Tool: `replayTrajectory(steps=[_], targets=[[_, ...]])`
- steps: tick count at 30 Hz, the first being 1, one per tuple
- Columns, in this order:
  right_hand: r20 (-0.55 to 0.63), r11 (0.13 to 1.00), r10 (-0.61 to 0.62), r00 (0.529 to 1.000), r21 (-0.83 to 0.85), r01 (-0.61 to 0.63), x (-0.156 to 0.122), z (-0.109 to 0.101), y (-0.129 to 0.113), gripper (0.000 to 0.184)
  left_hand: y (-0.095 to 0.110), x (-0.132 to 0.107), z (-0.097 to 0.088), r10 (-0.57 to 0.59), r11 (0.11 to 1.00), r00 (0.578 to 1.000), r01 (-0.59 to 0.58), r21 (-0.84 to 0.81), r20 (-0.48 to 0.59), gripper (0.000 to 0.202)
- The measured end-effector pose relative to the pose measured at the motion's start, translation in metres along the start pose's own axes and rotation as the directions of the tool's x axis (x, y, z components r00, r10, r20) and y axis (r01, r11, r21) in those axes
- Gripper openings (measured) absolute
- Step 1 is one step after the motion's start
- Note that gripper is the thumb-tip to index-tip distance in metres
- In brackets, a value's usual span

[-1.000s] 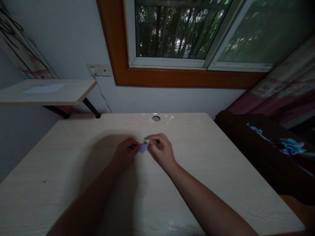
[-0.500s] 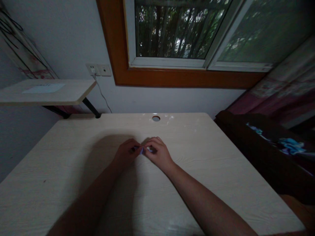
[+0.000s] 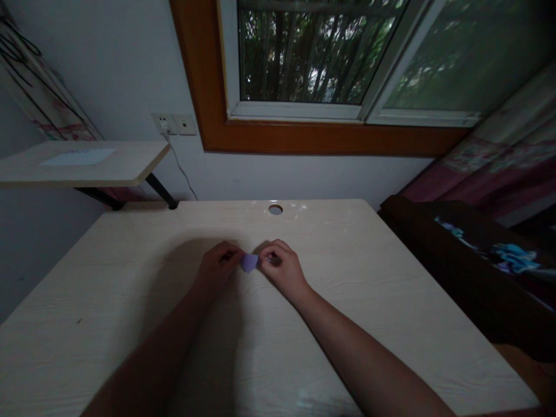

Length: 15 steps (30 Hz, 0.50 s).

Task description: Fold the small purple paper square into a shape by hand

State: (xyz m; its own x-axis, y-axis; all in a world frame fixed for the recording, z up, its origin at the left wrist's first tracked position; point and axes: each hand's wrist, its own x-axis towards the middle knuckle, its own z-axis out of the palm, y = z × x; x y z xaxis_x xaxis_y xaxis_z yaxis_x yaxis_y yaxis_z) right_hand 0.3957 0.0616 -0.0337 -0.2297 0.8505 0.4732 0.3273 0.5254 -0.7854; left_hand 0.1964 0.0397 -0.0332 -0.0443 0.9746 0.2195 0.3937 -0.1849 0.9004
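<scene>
Small purple paper-like piece (image 3: 249, 262), point toward the person, long axis unclear, left hand (image 3: 217, 266) and right hand (image 3: 284, 267) pinching opposite edges

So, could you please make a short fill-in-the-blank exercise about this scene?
The small piece pinched between the left hand and the right hand is coloured ____.
Of the near and far edges of the desk, the hole is closer to the ____ one.
In the head view, the raised shelf is on the ____ side.

Missing words: purple; far; left.
</scene>
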Motion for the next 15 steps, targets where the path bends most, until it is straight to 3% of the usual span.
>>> replayTrajectory(steps=[9,15], targets=[[-0.129,0.982,0.175,0.976,0.094,-0.164,0.0,0.001,0.013,0.008,-0.003,0.003,-0.008,-0.127,0.986,0.975,0.103,-0.134,-0.183,0.018],[-0.084,0.961,0.213,0.973,0.198,-0.194,0.0,0.002,0.012,0.018,-0.001,0.002,-0.005,-0.098,0.985,0.987,0.078,-0.156,-0.126,0.018]])
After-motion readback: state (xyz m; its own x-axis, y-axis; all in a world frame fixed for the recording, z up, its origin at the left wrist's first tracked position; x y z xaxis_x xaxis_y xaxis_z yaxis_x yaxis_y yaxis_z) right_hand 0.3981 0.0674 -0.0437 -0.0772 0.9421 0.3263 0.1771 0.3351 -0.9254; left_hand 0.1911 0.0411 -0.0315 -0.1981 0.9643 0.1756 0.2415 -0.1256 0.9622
